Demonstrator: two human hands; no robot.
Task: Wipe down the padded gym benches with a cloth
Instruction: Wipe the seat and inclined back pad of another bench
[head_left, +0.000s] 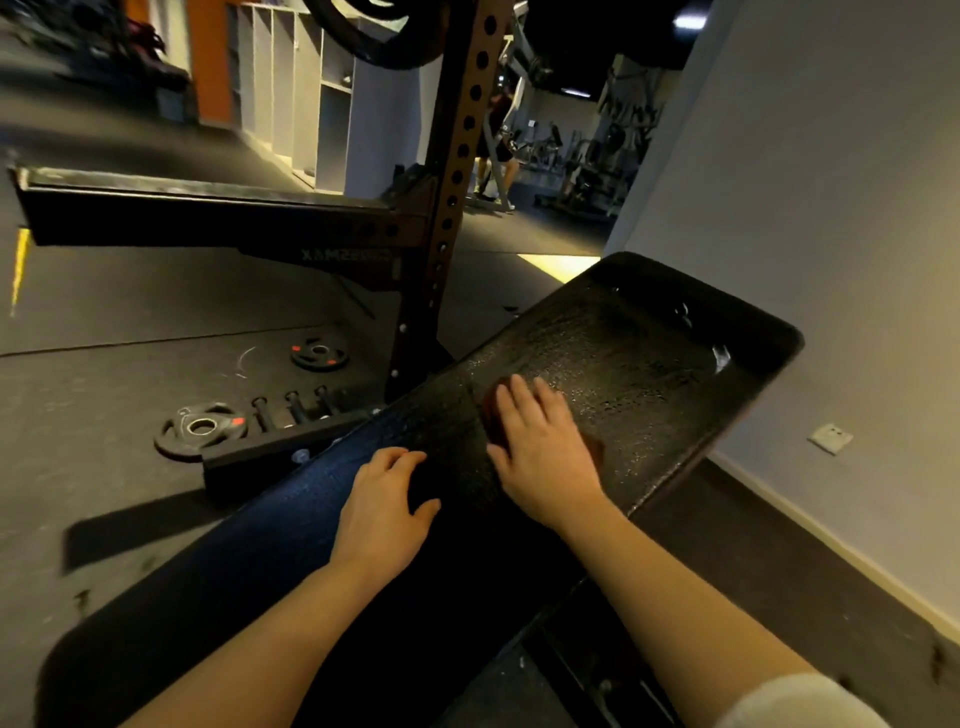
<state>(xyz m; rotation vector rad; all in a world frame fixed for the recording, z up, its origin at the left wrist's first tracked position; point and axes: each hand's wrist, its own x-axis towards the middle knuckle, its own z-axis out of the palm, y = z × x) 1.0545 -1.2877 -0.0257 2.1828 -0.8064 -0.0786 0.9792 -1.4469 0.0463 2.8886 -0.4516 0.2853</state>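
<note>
Nearest to the person, the left hand (382, 506) rests on the near-left edge of the bench (649, 364), fingers loosely curled over the padding and holding nothing; it looks to be steadying the body, not the pad. Just beyond it, the right hand (540, 457) lies flat with straight fingers, pressing a dark red cloth (491, 415) onto the middle of the pad. Only the cloth's edges show past the fingers and the wrist.

Farther up, the pad glistens with droplets right to its far end, so I'd judge that stretch is wet and waiting to be wiped. To do it well, keep the palm flat, keep the cloth spread and not bunched, and push in long overlapping strokes toward the far edge, taking in both side edges and the rounded far corners, where liquid seems to pool.

On the floor beyond the left edge lie weight plates (200, 428), then the rack post (457, 171).
</note>
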